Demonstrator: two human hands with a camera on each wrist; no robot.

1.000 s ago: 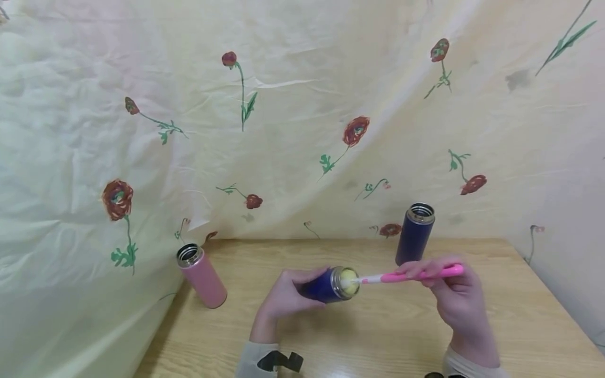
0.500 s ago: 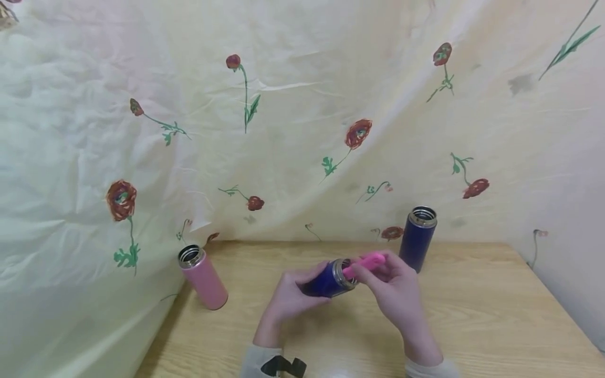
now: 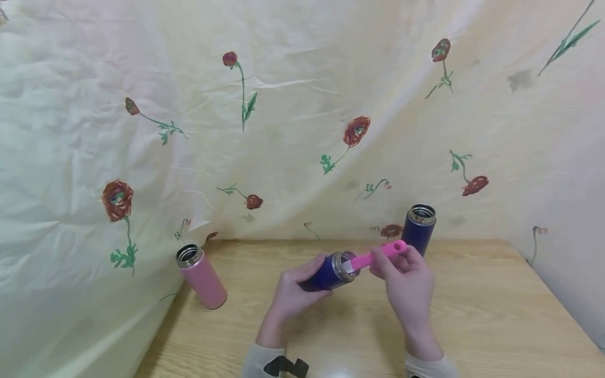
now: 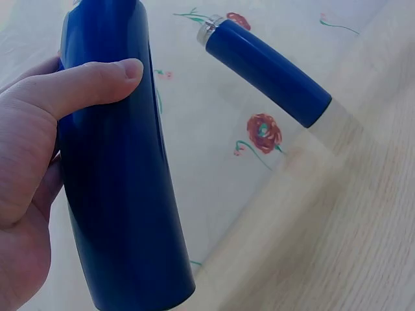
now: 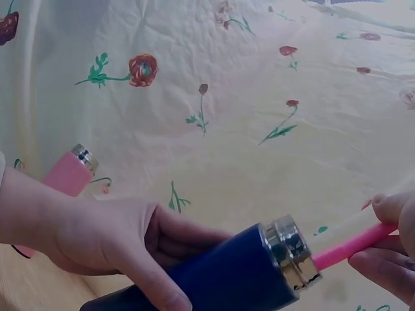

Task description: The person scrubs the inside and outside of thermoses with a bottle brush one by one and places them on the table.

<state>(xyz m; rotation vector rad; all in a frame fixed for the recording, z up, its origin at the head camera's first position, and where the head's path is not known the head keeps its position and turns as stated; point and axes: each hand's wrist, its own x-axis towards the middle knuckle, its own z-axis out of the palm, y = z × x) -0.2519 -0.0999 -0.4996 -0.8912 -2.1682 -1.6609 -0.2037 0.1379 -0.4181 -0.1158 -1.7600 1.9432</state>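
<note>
My left hand (image 3: 299, 286) grips a dark blue vacuum flask (image 3: 326, 274) around its body, tilted with its open steel mouth to the right. In the left wrist view the thumb lies across the flask (image 4: 123, 194). Between thumb and fingers, my right hand (image 3: 408, 281) pinches the pink handle of a bottle brush (image 3: 378, 255). The brush's white neck enters the flask's mouth, and its sponge head is hidden inside. From the right wrist, the pink handle (image 5: 350, 248) runs from the fingertips to the steel neck (image 5: 292, 253).
A second dark blue flask (image 3: 418, 231), lidless, stands upright at the back right, partly behind my right hand. On the left stands an open pink flask (image 3: 203, 278). The wooden table (image 3: 496, 310) meets a cream cloth (image 3: 293, 105) with printed red flowers behind it.
The yellow sponge head, at the flask's mouth a second ago, has gone inside. My right hand moved left and pushed the handle deep, then drew it partly back out. The left hand keeps its grip.
</note>
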